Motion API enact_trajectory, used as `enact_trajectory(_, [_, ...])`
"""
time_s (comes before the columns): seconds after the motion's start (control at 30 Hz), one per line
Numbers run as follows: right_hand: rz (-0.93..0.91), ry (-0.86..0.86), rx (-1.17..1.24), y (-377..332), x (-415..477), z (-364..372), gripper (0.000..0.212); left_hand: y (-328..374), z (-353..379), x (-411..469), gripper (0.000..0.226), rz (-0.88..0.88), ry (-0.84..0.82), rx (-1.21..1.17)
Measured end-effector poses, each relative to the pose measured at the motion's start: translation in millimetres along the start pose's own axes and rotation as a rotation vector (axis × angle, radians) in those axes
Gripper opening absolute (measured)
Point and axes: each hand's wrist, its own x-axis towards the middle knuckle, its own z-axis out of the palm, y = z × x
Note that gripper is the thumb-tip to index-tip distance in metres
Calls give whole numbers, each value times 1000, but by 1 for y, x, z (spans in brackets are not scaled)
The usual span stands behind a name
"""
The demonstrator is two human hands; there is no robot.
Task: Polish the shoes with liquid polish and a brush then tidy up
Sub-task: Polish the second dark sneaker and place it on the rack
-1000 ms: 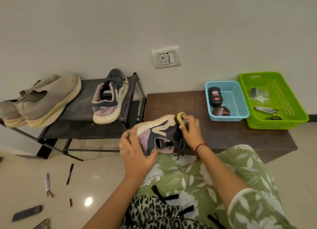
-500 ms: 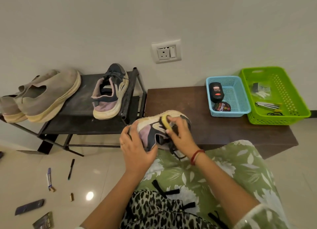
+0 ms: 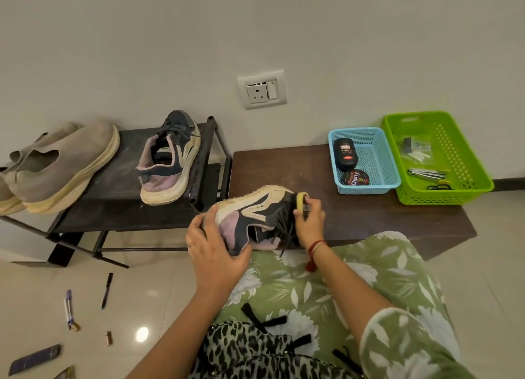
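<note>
Head view. The left hand (image 3: 218, 251) grips the heel end of a sneaker (image 3: 255, 211), fingers curled round it. The sneaker is turned on its side, sole toward the wall, over the near left edge of the brown counter (image 3: 369, 216) and the person's lap. The right hand (image 3: 309, 222) holds a yellow brush (image 3: 301, 201), fingers clamped on it, with the brush against the toe end of the sneaker.

At the back of the counter stands a blue basket (image 3: 377, 163) that holds a black liquid polish bottle (image 3: 345, 154) and a round polish tin (image 3: 355, 177). Just beside it on the right is a green basket (image 3: 454, 157) with small tools.

To the left, a dark shoe rack (image 3: 113, 180) carries the matching sneaker (image 3: 170, 163) and a pair of grey slip-on shoes (image 3: 62, 163). Pens (image 3: 106, 290) lie on the floor below.
</note>
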Motion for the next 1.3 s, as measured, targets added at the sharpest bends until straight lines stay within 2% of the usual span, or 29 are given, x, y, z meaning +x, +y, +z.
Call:
enact_trajectory(0.03, [138,55,34,2,3,-2,39,2,0,-1,86,7,0,5])
enact_trajectory(0.07, [183,76,54,0,2,-1,39,2,0,-1,86,9,0,10])
enact_trajectory(0.2, [-120,-78,21,-13,-16,13,39,0,1,1,87,-31,-3,2])
enact_trajectory(0.23, [-107,-74,17,-8,-12,13,39,0,1,2,88,-37,-9,2])
enact_trajectory(0.33, [172,5,-6,-3,0,1,39,3,0,1,88,-8,-12,11])
enact_trajectory(0.37, [166,5,-5,-5,1,1,39,2,0,1,88,-9,-8,9])
enact_trajectory(0.47, [-140,-131,-74,-11,-7,10,38,-2,2,2,88,-26,-1,1])
enact_trajectory(0.5, [-150,-130,-60,-9,-4,11,38,-2,1,2,87,-28,4,-2])
enact_trajectory(0.53, [-65,-87,-71,-3,5,9,37,-1,1,2,87,-21,3,-4])
enact_trajectory(0.6, [275,17,-14,2,14,-1,36,2,0,0,87,9,-6,3])
enact_trajectory(0.63, [350,50,19,4,15,-4,36,2,-1,-1,87,18,-11,8])
enact_trajectory(0.67, [307,50,26,3,14,-2,36,1,0,0,87,17,-15,9])
enact_trajectory(0.77, [-19,-93,50,-9,2,11,36,-2,2,3,87,-17,-2,-1])
enact_trajectory(0.8, [-41,-112,49,-8,1,13,36,-2,3,4,87,-28,-2,-5])
enact_trajectory(0.9, [234,20,70,0,11,4,36,1,2,1,88,11,-4,-2])
enact_trajectory(0.93, [276,46,78,2,12,2,36,1,1,0,88,25,1,4])
enact_trajectory(0.97, [241,27,81,1,11,3,36,0,2,0,87,25,6,4])
enact_trajectory(1.07, [-49,-110,19,-3,1,8,36,-4,2,3,86,-7,24,-7])
enact_trajectory(1.1, [-42,-115,17,0,3,9,36,-4,2,3,86,-10,23,-9])
enact_trajectory(1.2, [232,4,60,12,11,2,35,0,0,-1,87,36,6,4])
enact_trajectory(1.23, [230,10,62,12,11,2,34,1,0,-1,87,40,4,5])
enact_trajectory(1.3, [71,-81,38,6,5,7,35,-1,-1,0,86,0,11,-4])
